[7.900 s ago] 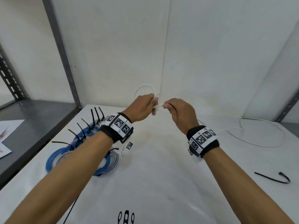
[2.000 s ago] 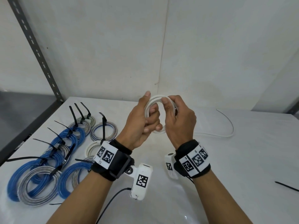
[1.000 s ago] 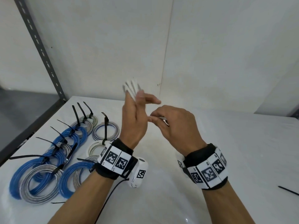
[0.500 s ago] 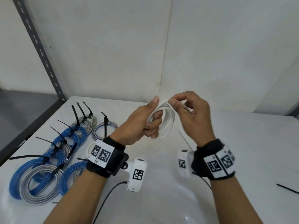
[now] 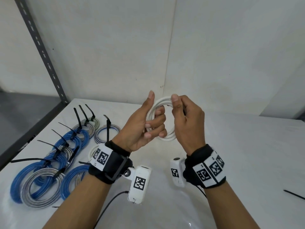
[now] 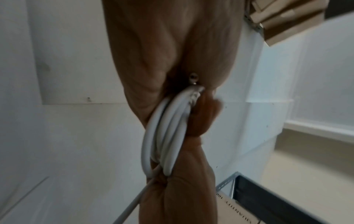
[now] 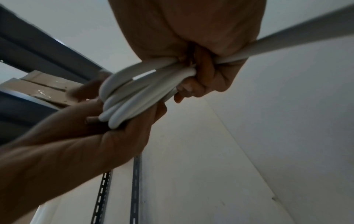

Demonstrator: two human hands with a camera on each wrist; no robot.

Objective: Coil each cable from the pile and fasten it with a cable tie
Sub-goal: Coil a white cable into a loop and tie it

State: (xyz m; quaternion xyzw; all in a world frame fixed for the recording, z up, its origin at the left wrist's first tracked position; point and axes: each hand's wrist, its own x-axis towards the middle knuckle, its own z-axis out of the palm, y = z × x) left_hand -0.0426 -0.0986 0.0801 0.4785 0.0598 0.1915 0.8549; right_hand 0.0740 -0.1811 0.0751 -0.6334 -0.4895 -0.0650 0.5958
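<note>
Both hands up over mid table w/ the white cable coil between them, off the surface. Left hand fingers curled thru the loops, thumb straight up. Right hand pinches the coil's top, thumb on the strands; its fingers behind the coil mostly hidden in head view. Loose tail runs out of frame in left wrist view, end not seen. Tied blue/grey coils w/ black cable ties along left table edge, partly behind left wrist. One loose black cable tie at right edge, cut off. Carton print in left wrist view reads "QUANTITY", upside down; rest blurred.
</note>
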